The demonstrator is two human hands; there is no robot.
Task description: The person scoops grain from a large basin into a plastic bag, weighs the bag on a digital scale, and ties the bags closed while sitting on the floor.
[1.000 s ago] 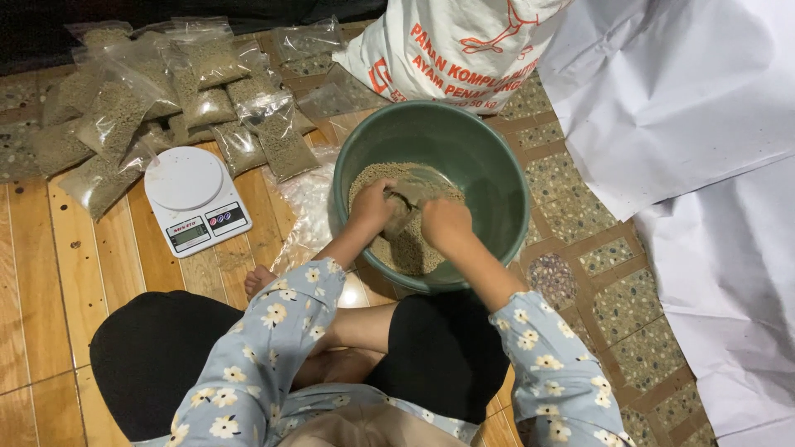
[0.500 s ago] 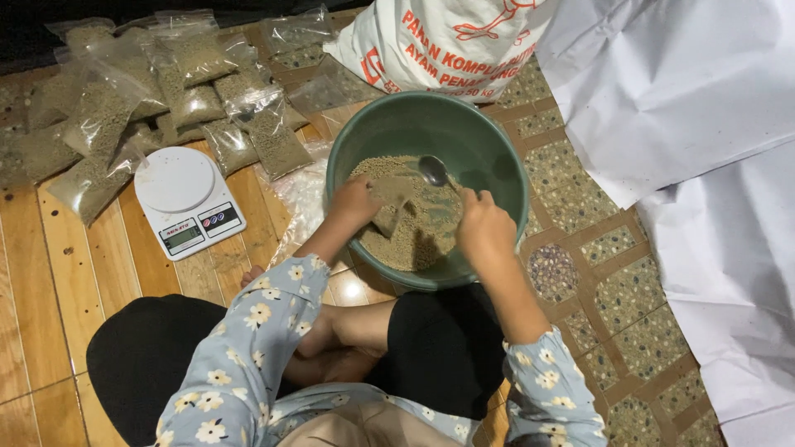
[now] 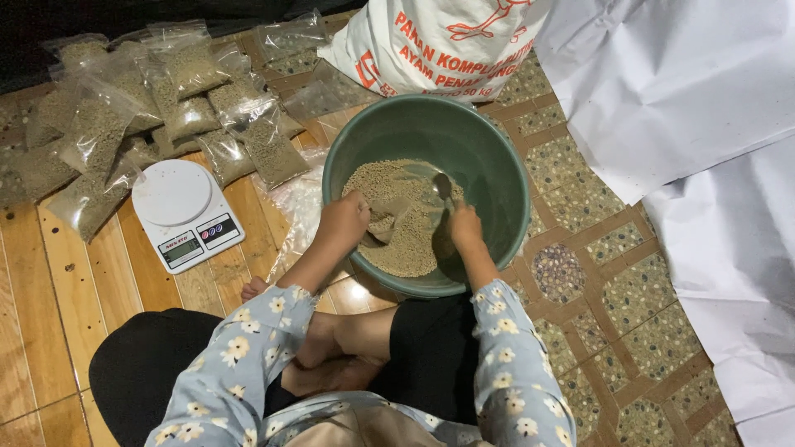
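Many filled bags (image 3: 166, 99) lie by the scale (image 3: 186, 213) on the floor's far left. The left hand (image 3: 344, 223) grips a clear bag (image 3: 393, 211) inside the green bucket (image 3: 497, 157). The right hand (image 3: 465, 228) holds a spoon (image 3: 443, 186), scooping. Lots of pellets (image 3: 406, 248) are left.

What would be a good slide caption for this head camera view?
Left hand holding a clear bag and right hand scooping pellets in a green basin.

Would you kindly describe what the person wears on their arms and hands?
Both arms are covered by long, loose sleeves of light blue cloth printed with small white and yellow flowers. The left sleeve and right sleeve end near the wrists. The left hand and right hand are bare: no gloves, and no rings or watch show.
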